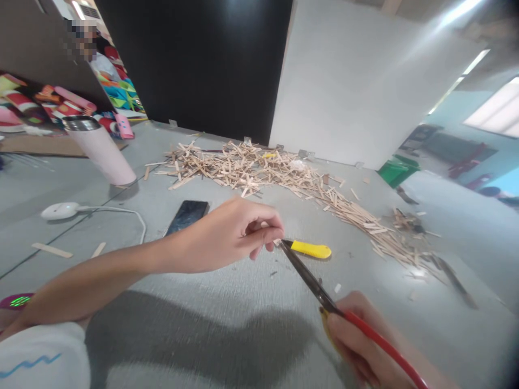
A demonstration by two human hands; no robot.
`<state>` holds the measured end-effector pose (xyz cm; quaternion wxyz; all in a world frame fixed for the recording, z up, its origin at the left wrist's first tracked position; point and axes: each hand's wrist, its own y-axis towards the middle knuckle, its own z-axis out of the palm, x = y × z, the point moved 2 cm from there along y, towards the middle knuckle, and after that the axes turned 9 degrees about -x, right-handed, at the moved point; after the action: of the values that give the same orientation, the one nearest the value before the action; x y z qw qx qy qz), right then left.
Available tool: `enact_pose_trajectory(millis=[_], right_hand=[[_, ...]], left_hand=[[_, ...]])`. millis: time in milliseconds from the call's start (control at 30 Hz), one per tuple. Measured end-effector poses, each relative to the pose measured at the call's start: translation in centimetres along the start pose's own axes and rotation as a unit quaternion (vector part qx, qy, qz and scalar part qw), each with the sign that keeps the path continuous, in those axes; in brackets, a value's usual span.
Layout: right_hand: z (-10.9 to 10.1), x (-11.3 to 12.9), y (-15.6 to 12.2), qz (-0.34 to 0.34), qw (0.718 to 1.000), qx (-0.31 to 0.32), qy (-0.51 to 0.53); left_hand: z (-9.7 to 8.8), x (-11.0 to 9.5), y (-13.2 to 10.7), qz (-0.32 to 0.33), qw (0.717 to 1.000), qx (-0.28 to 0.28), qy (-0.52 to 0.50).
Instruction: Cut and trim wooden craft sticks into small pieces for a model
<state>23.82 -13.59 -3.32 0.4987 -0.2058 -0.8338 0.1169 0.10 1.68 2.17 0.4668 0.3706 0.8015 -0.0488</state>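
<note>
Our right hand [360, 340] grips red-handled scissors [312, 281] above the tabletop [227, 324]; our left hand [231, 235] pinches a tiny piece [278, 242] at their blade tips, just beside a yellow cutter [311, 249]. Wooden sticks [251, 167] lie heaped beyond.

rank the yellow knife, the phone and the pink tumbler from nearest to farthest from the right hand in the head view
From the right hand, which grips the scissors:
1. yellow knife, just beyond the hand, mid table.
2. phone, farther left, behind the other forearm.
3. pink tumbler, far left, toward the back.
</note>
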Motion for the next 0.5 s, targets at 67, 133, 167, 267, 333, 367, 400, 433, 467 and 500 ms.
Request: enact_pose_trajectory(millis=[67, 133, 167, 267, 333, 367, 400, 433, 467, 500], right_hand=[[0.2, -0.2, 0.0, -0.005, 1.000, -0.005, 0.006], [0.3, -0.2, 0.1, -0.006, 1.000, 0.006, 0.001], [0.3, -0.2, 0.1, -0.006, 1.000, 0.014, -0.006], [0.2, 0.1, 0.4, -0.012, 0.998, 0.045, -0.032], [0.1, 0.4, 0.5, -0.020, 0.996, 0.069, -0.050], [0.1, 0.6, 0.6, -0.029, 0.995, 0.077, -0.058], [0.1, 0.7, 0.6, -0.040, 0.994, 0.082, -0.065], [0.1, 0.8, 0.7, -0.054, 0.993, 0.082, -0.069], [0.1, 0.9, 0.7, -0.067, 0.992, 0.078, -0.070], [0.1, 1.0, 0.7, -0.076, 0.992, 0.072, -0.071]], left_hand=[[0.0, 0.0, 0.0, -0.003, 1.000, 0.001, 0.001], [0.0, 0.0, -0.1, -0.002, 1.000, 0.000, -0.001], [0.0, -0.1, -0.1, -0.001, 1.000, 0.000, -0.003], [0.0, -0.2, 0.0, 0.000, 1.000, -0.001, -0.005], [0.0, -0.2, 0.1, -0.003, 1.000, -0.001, -0.011], [0.0, -0.1, 0.2, -0.006, 1.000, 0.000, -0.018], [0.0, -0.1, 0.2, -0.013, 1.000, 0.003, -0.028], [0.1, 0.0, 0.2, -0.024, 0.999, 0.009, -0.044], [0.1, 0.1, 0.3, -0.038, 0.997, 0.016, -0.063], [0.1, 0.2, 0.3, -0.051, 0.995, 0.023, -0.082]])
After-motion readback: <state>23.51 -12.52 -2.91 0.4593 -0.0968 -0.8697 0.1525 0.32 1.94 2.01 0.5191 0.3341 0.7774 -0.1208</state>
